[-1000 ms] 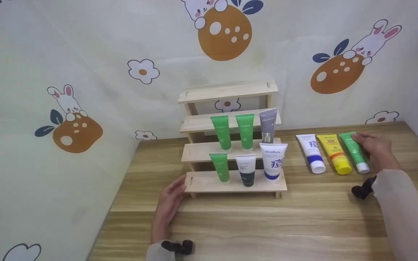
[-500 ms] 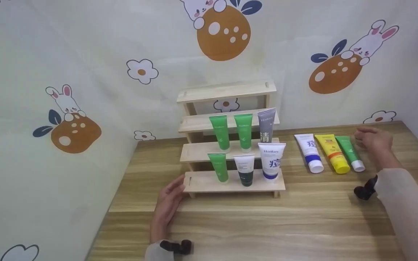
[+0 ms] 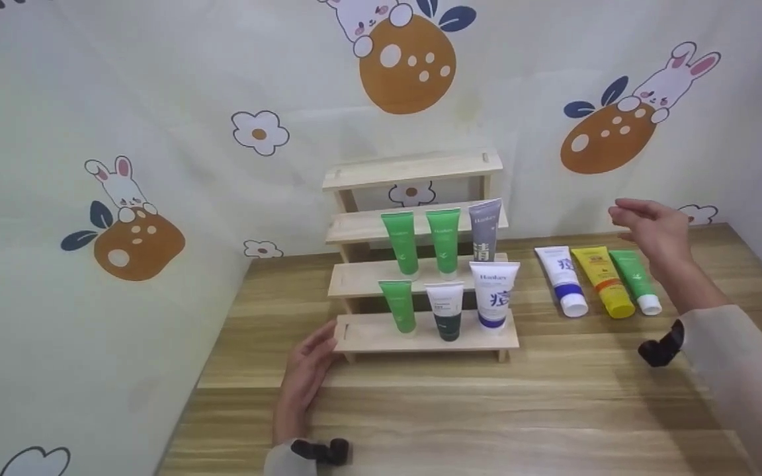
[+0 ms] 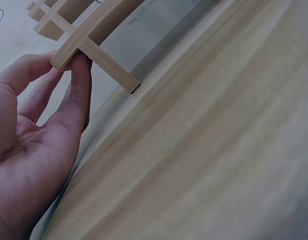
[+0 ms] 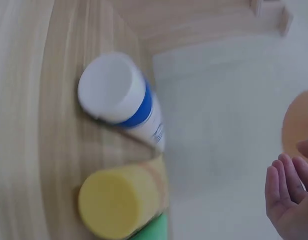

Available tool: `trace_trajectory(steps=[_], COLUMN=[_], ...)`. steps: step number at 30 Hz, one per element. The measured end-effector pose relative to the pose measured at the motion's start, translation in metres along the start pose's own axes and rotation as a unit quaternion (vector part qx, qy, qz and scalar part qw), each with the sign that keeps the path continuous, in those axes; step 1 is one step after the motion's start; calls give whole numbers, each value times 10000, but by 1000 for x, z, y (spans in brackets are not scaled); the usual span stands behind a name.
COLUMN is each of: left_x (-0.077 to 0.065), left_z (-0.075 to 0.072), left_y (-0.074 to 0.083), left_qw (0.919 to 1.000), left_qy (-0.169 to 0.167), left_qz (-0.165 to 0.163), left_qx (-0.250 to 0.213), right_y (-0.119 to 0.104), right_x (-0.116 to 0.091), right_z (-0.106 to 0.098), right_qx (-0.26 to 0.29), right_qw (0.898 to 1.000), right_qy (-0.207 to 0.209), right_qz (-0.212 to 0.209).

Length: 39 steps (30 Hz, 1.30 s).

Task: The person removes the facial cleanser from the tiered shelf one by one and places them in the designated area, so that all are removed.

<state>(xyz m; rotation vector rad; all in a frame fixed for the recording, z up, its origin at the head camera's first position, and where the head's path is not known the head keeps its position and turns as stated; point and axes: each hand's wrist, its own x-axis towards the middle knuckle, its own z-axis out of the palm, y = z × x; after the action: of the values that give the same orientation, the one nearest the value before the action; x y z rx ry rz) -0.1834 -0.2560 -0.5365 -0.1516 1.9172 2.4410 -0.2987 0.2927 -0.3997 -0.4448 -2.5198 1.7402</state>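
Observation:
My left hand pinches the left end of the lowest step of a wooden tiered display rack; the left wrist view shows finger and thumb at the board's corner. The right hand is held up over the back of the table with fingers slightly bent, holding nothing. Below and left of it lie three squeeze tubes in a row: a white one with a blue band, a yellow one and a green one. In the right wrist view, the white tube's cap and the yellow cap appear close.
On the rack's lowest step stand a green tube, a white and dark green tube and a white and blue tube. Behind them stand two green tubes and a grey tube. A printed cloth hangs behind the table.
My right hand has let go of the green tube, which has shifted left against the yellow one. The hand then rose and moved left. The left hand has stayed on the rack.

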Motion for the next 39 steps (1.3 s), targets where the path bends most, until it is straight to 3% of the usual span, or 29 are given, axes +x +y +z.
trace_trajectory(steps=[8, 21, 31, 39], left_x=[1, 0, 0, 2], left_z=[1, 1, 1, 1], left_y=[0, -1, 0, 0], left_qw=[9998, 9999, 9999, 10000], left_qy=[95, 122, 22, 32], left_qz=[-25, -28, 31, -10], left_qx=[-161, 60, 103, -27], right_y=[-33, -65, -77, -79], right_x=[-28, -56, -60, -62], right_z=[25, 60, 76, 86], right_qx=[-51, -52, 904, 926], right_qw=[9943, 9708, 9477, 9453], right_qy=[-629, -1574, -2488, -2709], right_qz=[-857, -1810, -1784, -1564])
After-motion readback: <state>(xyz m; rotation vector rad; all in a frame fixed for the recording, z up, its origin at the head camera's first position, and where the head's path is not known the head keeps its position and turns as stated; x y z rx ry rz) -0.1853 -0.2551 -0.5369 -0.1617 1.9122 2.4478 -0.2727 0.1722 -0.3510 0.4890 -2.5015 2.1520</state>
